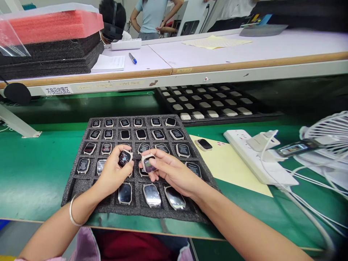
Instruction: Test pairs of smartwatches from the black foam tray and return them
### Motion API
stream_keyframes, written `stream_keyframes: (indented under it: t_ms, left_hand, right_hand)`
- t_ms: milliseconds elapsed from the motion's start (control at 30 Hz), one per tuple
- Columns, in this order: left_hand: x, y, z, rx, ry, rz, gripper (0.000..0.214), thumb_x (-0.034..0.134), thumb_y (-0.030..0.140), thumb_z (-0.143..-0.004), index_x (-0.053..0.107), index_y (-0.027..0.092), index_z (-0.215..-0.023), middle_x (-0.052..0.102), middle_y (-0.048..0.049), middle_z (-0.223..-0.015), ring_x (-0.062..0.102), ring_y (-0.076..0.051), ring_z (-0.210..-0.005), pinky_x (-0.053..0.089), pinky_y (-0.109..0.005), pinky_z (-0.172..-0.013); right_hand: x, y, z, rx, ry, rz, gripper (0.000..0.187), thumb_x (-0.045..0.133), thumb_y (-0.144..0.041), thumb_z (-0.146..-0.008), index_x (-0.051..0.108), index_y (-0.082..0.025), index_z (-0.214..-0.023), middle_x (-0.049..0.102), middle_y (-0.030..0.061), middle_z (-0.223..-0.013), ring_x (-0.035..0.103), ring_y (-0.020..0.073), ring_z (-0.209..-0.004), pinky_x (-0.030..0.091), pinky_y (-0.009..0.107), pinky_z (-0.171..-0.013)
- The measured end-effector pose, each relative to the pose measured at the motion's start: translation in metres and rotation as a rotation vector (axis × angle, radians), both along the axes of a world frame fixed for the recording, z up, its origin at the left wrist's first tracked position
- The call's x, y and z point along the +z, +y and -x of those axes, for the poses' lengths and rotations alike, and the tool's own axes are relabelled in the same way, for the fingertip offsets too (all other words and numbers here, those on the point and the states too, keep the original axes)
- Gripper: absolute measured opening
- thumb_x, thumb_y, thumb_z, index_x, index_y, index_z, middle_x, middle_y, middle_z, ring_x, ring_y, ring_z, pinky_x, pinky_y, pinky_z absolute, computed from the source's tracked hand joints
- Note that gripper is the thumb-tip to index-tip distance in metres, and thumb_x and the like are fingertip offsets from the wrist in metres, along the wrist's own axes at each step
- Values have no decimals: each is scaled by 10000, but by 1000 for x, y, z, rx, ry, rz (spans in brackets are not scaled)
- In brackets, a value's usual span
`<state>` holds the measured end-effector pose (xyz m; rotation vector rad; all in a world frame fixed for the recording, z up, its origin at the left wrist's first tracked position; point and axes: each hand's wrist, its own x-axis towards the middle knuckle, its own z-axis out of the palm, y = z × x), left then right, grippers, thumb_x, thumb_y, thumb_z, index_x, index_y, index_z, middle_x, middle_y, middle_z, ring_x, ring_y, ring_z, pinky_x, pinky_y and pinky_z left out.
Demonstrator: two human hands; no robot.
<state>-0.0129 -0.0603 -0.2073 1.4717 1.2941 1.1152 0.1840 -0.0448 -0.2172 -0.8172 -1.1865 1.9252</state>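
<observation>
My left hand [115, 170] is closed round a smartwatch without a strap [124, 158], its round dial lit on a dark screen. In my right hand [168, 168] a second strapless smartwatch [148, 163] is pinched, thumb on its screen, which shows a coloured picture. Both hands are over a dark grey foam tray [190, 206] divided into square pockets. Several pale-framed watches lie in the pockets, many with lines of white text on their screens, such as one watch [83, 165] at the left. In the front row a watch [152, 195] reflects light. My hands hide some pockets.
Right of the tray, a single watch [203, 144] lies on yellow paper [233, 170]. A white power strip [252, 159], cables and a white fan [328, 137] stand further right. Another tray [239, 117] of watches sits under the shelf [244, 61]. People [154, 18] are behind it.
</observation>
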Motion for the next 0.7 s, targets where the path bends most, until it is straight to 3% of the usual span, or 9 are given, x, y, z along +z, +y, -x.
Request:
stream_keyframes:
  t_ms: [200, 300, 467, 700]
  left_hand:
    - [6, 1, -3, -106, -352, 214, 507, 661, 297, -762, 475, 173, -1217, 612, -29, -892, 599, -129, -639, 495, -241, -585]
    - [9, 0, -3, -106, -467, 276, 497, 657, 311, -758, 478, 162, -1197, 631, -33, -881, 655, -156, -655, 553, -273, -641]
    - [12, 0, -2, -109, -509, 322, 475, 669, 301, -747, 485, 158, -1161, 652, -43, -892, 690, -180, -672, 581, -277, -657]
    - [11, -1, -3, -117, -471, 337, 410, 665, 266, -720, 518, 161, -1089, 652, -36, -889, 697, -187, -634, 593, -267, -614]
  right_hand:
    - [1, 0, 2, -25, 32, 12, 410, 767, -476, -819, 608, -204, -1082, 688, 50, -932, 569, 110, -607, 453, 256, -597]
    - [2, 0, 2, -47, 42, 3, 402, 761, -453, -825, 605, -207, -1101, 687, 50, -949, 588, 117, -625, 455, 258, -598]
    - [3, 0, 2, -61, 38, 2, 427, 746, -350, -813, 562, -216, -1174, 679, 52, -982, 636, 147, -659, 456, 278, -591]
    - [7, -2, 3, -18, 17, -49, 381, 671, -185, -770, 556, -204, -1133, 658, 12, -829, 633, 158, -678, 463, 292, -623]
